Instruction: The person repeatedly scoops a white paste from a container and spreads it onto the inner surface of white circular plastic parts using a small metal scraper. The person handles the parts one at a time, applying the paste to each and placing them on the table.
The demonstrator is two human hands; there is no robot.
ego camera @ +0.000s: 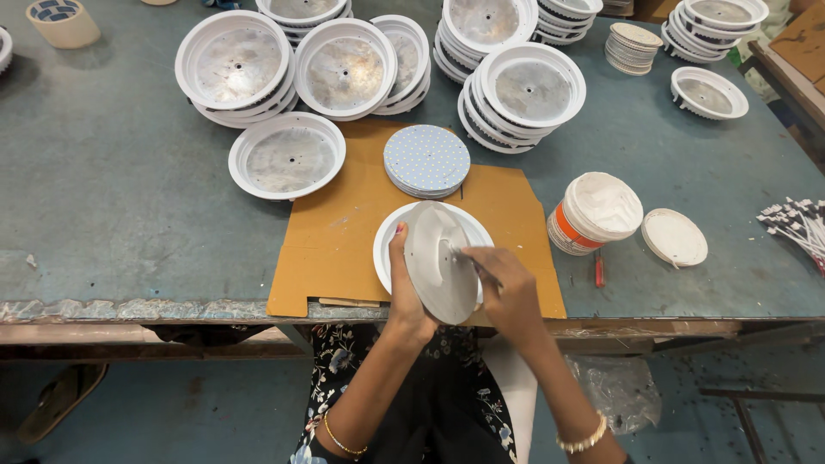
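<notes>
disc (440, 262) hides housing (384, 243), brush tip unclear

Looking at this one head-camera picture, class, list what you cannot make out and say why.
- Tip of the thin tool in the right hand: too small, head view.
- Housing interior: hidden by the grey disc held in the left hand.
- Wire bundle: cut off by the right edge.
- Open tub contents: white, kind unclear.

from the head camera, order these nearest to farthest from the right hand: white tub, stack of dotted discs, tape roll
1. White tub, just right of the right hand, open beside its lid.
2. Stack of dotted discs, on the cardboard, up and left of the hand.
3. Tape roll, at the table's far left corner.
</notes>
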